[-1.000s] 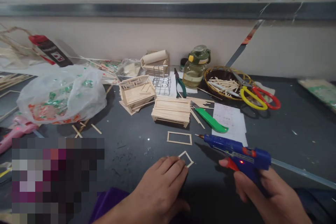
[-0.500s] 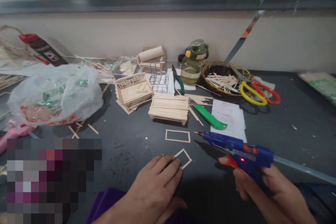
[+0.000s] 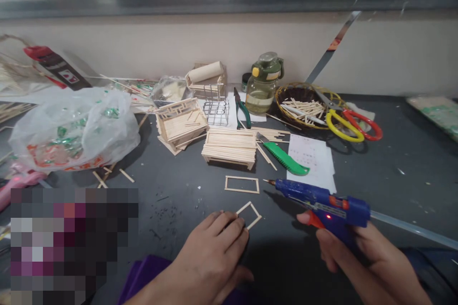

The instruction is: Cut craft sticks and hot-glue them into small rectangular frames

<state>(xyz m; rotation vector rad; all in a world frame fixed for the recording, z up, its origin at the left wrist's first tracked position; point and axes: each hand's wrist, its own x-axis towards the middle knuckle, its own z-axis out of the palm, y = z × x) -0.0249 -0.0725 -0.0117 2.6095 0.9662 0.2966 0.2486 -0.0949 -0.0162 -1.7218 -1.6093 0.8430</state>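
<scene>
My left hand point(image 3: 211, 257) lies flat on the dark table, fingers stretched out, fingertips pressing on a small rectangular stick frame point(image 3: 249, 214). My right hand point(image 3: 361, 262) grips a blue hot glue gun point(image 3: 322, 205) with a red trigger and a lit red lamp; its nozzle points left, a little above the table. A larger stick frame point(image 3: 242, 184) lies just beyond the small one, near the nozzle tip. Behind it stands a small bench-like block of glued sticks point(image 3: 229, 147).
A green utility knife point(image 3: 286, 158) lies on white paper point(image 3: 315, 159). At the back: a stick model point(image 3: 182, 124), wire cage point(image 3: 216, 110), pliers point(image 3: 242, 109), green bottle point(image 3: 265, 83), basket of sticks point(image 3: 304, 109), scissors point(image 3: 348, 124). A plastic bag point(image 3: 75, 128) sits left.
The view has shifted slightly; my left hand slid a little left on the small frame. The glue gun has stayed almost in place in my right hand.
</scene>
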